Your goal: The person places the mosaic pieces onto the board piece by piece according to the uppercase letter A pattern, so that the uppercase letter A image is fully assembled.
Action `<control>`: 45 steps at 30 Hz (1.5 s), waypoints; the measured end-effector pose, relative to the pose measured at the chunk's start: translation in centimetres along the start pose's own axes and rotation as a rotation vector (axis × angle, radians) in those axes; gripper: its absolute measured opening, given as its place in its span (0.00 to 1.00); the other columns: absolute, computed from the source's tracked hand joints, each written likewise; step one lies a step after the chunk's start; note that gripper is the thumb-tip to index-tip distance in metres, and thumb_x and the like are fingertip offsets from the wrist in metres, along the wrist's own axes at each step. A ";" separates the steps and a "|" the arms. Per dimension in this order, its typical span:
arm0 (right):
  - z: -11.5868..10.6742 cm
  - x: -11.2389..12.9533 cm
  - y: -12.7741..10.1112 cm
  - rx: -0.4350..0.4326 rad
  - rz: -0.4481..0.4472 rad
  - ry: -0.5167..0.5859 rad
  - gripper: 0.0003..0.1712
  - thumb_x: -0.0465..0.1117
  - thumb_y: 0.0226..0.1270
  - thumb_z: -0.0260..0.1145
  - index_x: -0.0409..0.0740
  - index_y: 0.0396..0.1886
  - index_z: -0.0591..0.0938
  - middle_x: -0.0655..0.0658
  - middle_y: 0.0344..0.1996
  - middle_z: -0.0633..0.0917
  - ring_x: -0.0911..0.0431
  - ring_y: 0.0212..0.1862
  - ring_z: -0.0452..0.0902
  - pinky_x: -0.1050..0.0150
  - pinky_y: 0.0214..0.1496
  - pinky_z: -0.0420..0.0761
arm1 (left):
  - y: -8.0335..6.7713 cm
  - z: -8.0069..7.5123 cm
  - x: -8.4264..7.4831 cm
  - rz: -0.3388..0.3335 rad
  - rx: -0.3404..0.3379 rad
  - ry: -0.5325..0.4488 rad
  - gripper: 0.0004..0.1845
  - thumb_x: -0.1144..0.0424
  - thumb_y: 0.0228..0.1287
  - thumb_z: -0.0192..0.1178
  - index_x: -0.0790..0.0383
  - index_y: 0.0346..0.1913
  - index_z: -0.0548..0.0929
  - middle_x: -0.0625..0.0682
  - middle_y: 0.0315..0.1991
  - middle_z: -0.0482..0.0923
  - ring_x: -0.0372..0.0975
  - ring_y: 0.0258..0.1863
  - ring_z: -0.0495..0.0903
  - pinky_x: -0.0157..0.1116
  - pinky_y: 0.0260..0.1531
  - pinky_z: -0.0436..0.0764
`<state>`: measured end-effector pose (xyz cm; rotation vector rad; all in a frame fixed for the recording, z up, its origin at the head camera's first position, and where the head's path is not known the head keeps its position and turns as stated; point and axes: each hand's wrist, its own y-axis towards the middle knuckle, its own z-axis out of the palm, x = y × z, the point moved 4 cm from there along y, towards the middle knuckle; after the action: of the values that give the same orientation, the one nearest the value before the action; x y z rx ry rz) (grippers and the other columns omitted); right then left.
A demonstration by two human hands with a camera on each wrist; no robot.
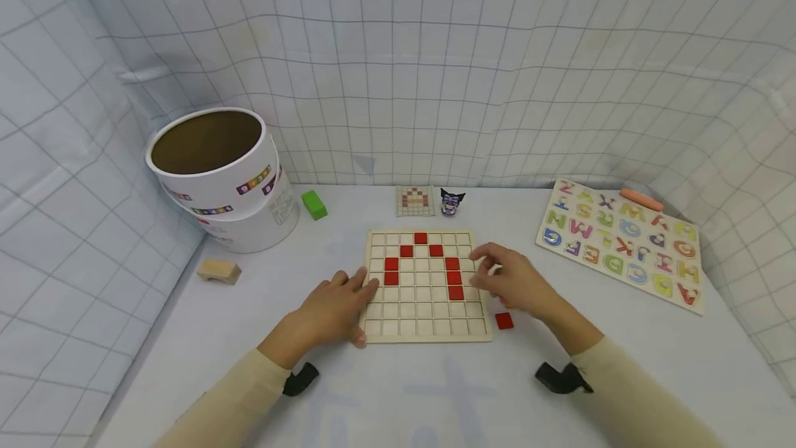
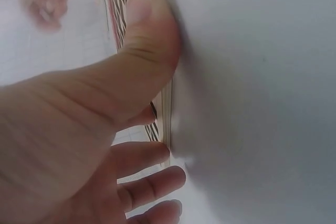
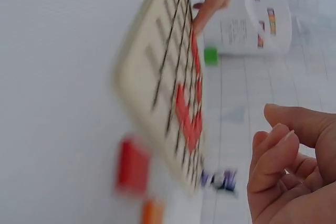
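Centrally on the white table [image 1: 622,365]: wooden grid board [image 1: 425,328], red tiles [image 1: 453,277] set in an arch across its cells. Left hand [image 1: 336,310] rests flat on the board's left edge, fingers straight, thumb at the near corner. Right hand [image 1: 513,281] hovers at the board's right edge, fingers loosely curled; whether it holds anything, cannot tell. One loose red tile [image 1: 504,321] lies just beside the board's near right corner. Farther out: alphabet puzzle [image 1: 622,244] right, white cylindrical tub [image 1: 218,171] and green block [image 1: 314,204] back left, small pattern card [image 1: 414,200] behind.
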<state>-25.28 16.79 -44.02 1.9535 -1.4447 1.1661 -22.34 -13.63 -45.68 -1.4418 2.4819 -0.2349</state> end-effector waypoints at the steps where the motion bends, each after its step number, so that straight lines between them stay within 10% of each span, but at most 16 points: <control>1: -0.8 -1.0 -1.2 -0.001 0.030 0.013 0.21 0.39 0.70 0.68 0.41 0.60 0.77 0.43 0.38 0.78 0.52 0.29 0.76 0.62 0.25 0.77 | -0.1 0.0 0.0 -0.005 -0.001 0.007 0.56 0.43 0.46 0.78 0.58 0.78 0.65 0.64 0.78 0.58 0.56 0.67 0.67 0.56 0.61 0.72; 9: -1.1 -5.7 -6.4 0.047 0.105 -0.156 0.25 0.40 0.62 0.76 0.48 0.58 0.81 0.50 0.31 0.76 0.58 0.31 0.71 0.67 0.28 0.70 | -0.6 -0.2 -0.2 -0.019 0.003 0.037 0.55 0.44 0.47 0.78 0.58 0.77 0.65 0.65 0.78 0.58 0.57 0.67 0.66 0.57 0.60 0.72; 29: -0.5 -6.4 -6.6 0.018 -0.005 -0.287 0.11 0.35 0.64 0.72 0.48 0.45 0.83 0.55 0.26 0.76 0.62 0.31 0.71 0.68 0.33 0.72 | -0.6 -0.4 -0.6 -0.014 0.018 0.020 0.54 0.45 0.48 0.77 0.58 0.77 0.65 0.65 0.78 0.58 0.58 0.67 0.66 0.57 0.60 0.72; 39: -0.3 -6.0 -6.6 0.013 0.025 -0.219 0.11 0.34 0.59 0.73 0.47 0.39 0.80 0.53 0.30 0.79 0.58 0.35 0.73 0.67 0.34 0.75 | -0.6 -0.4 -0.6 -0.016 0.021 0.011 0.54 0.45 0.47 0.78 0.59 0.77 0.66 0.66 0.77 0.59 0.59 0.68 0.66 0.57 0.61 0.72; 45: -0.2 -6.3 -6.6 0.071 0.075 0.002 0.08 0.37 0.68 0.67 0.41 0.42 0.78 0.45 0.30 0.79 0.57 0.25 0.74 0.65 0.25 0.76 | -0.4 -0.4 -0.6 -0.006 0.008 0.035 0.54 0.44 0.46 0.78 0.59 0.77 0.67 0.66 0.77 0.61 0.57 0.67 0.68 0.56 0.58 0.74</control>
<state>-19.89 22.77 -48.28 1.9596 -1.5062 1.2684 -21.83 -13.31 -45.14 -1.4544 2.5019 -0.2735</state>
